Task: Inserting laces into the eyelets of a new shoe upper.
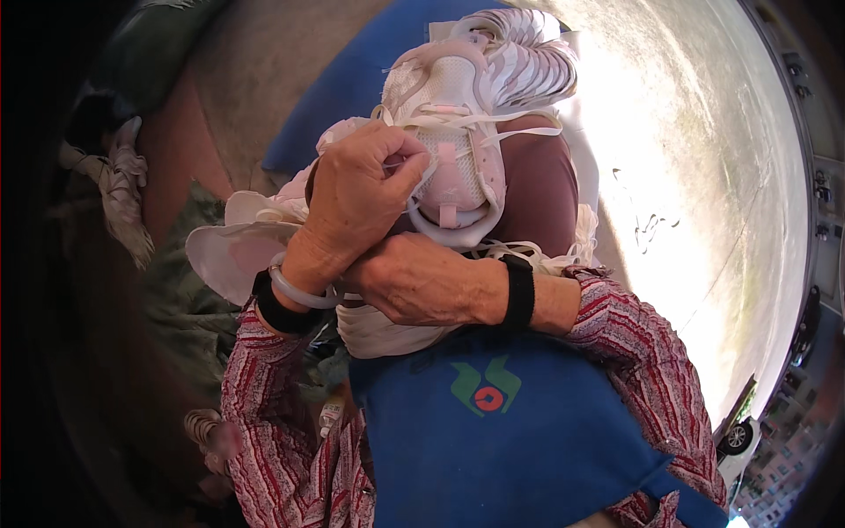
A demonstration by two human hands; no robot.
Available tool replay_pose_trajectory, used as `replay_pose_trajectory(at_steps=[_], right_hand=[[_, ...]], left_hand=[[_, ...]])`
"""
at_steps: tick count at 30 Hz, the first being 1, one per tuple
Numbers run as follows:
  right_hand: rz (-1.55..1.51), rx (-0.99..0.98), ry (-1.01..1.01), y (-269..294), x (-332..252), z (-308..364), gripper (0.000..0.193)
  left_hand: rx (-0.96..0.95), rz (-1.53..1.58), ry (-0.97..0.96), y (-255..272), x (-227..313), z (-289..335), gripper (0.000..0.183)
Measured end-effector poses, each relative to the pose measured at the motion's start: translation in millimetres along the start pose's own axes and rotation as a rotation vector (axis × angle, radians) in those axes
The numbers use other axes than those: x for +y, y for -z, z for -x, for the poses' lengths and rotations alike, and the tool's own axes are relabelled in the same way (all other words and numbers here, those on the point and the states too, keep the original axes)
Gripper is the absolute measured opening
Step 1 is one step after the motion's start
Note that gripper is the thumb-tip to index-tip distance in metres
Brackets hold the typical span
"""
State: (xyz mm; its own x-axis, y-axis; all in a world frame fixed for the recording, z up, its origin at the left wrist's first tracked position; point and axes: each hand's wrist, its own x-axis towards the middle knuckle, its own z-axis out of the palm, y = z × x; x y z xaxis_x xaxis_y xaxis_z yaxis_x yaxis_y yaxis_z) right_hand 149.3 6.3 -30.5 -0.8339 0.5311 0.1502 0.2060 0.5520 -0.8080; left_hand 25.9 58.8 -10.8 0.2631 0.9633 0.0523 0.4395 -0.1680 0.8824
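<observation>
Broad floor rightward; left hand at edge of shoe upper.

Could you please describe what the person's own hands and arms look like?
The left hand is bare, with a black wristband and pale bracelet; the right hand is bare, with a similar wristband. The sleeves have red, white and grey stripes.

2 hands at shoe upper

The shoe upper lies right of the left hand, stacked pieces behind it.
</observation>
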Motion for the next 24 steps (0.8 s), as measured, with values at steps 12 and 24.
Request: replay_pose_trajectory(at_steps=[12, 24], right_hand=[[0.09, 0.091, 0.026, -12.4, 10.2, 6.5, 0.01], [0.106, 0.11, 0.001, -26.0, 24.7, 14.0, 0.017]], left_hand=[[0.06, -0.152, -0.054, -10.5, -4.7, 7.3, 0.011], [-0.017, -0.369, -0.237, -6.9, 8.6, 7.9, 0.012]])
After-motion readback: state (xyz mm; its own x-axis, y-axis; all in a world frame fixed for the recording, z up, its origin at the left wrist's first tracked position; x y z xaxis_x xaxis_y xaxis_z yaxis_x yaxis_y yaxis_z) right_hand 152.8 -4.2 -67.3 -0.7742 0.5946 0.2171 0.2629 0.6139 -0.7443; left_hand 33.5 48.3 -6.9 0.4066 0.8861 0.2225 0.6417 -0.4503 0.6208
